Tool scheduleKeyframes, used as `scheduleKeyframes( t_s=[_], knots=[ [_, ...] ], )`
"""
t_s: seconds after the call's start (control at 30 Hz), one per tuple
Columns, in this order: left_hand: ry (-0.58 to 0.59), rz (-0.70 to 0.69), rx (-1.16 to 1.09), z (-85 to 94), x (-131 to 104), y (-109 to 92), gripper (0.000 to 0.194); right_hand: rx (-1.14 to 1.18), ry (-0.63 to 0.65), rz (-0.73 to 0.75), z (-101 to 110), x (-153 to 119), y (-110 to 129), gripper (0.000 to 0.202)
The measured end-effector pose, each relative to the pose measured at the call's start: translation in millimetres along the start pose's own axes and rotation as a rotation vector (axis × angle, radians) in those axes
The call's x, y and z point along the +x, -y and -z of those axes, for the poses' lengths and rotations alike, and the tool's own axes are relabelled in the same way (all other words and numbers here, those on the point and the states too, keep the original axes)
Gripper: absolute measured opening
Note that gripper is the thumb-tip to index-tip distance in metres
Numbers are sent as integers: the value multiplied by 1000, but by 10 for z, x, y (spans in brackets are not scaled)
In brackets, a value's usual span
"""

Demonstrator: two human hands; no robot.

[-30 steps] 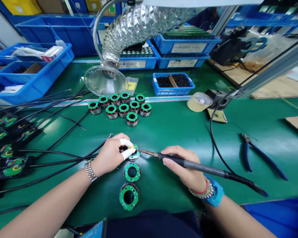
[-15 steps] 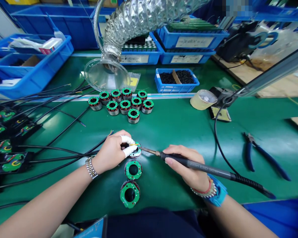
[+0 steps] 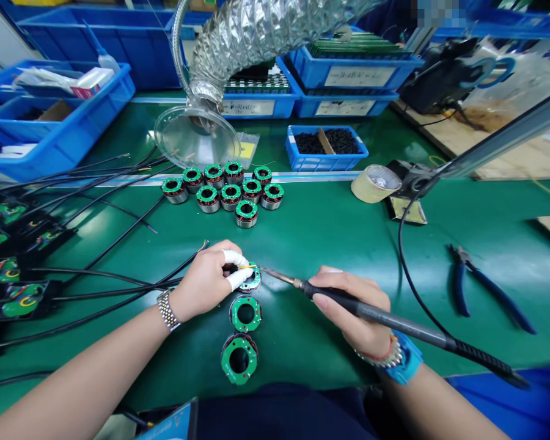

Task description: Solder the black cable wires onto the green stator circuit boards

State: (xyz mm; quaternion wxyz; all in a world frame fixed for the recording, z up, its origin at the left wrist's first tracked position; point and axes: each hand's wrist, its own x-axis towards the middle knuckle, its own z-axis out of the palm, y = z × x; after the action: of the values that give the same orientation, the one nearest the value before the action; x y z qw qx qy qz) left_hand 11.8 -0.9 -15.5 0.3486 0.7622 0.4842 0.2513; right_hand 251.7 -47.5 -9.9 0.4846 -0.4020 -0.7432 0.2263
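Observation:
My left hand (image 3: 211, 272), with white covers on two fingertips, pinches the thin coloured wires (image 3: 244, 267) at a black cable's end. Those wires lie over a motor stator (image 3: 255, 280) with a green ring-shaped circuit board, partly hidden by my fingers. My right hand (image 3: 352, 308) is closed round a soldering iron (image 3: 376, 315), whose tip points left at the edge of that stator; contact is too small to tell. Two more stators, a middle one (image 3: 255, 315) and a near one (image 3: 225, 360), stand in a column toward me.
Several stators (image 3: 231, 197) stand grouped farther back beneath a fume extractor hood (image 3: 197, 140). Cabled black housings (image 3: 22, 299) lie at left. On the right are a tip-cleaner tin (image 3: 369, 186), an iron stand (image 3: 410, 180) and cutting pliers (image 3: 490, 293). Blue bins (image 3: 327, 160) line the back.
My right hand has shifted slightly right and down with the soldering iron, its tip drawing back a little from the wires. My left hand stays in place.

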Motion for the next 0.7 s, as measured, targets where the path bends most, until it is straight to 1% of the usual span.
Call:
scheduleKeyframes(
  t_s=[0.17, 0.27, 0.33, 0.4, 0.47, 0.5, 0.53, 0.6, 0.7],
  knots=[
    [-3, -6, -1, 2, 6, -21, 8, -33, -37, -20, -35, -64, -51, 13],
    [2, -11, -3, 3, 5, -18, 8, -48, -76, -41, -109, -60, -75, 17],
    [17, -17, 0, 6, -1, -12, 8, -50, -33, -49, -194, -18, -79, 15],
    [17, -24, 12, 13, -11, -10, 8, -51, 55, -58, -301, 42, -81, 17],
    [-6, -39, 24, 24, -23, -12, 9, -23, 136, -71, -415, 94, -94, 30],
    [-15, -56, 25, 30, -29, -14, 8, 1, 156, -78, -468, 111, -104, 37],
    [-19, -78, 22, 35, -33, -16, 6, 20, 167, -85, -515, 120, -116, 42],
    [-9, -119, 21, 40, -37, -16, 2, 39, 176, -90, -583, 120, -139, 45],
    [10, -98, 19, 29, -37, -8, 7, 40, 169, -88, -623, 102, -158, 44]
  ],
)
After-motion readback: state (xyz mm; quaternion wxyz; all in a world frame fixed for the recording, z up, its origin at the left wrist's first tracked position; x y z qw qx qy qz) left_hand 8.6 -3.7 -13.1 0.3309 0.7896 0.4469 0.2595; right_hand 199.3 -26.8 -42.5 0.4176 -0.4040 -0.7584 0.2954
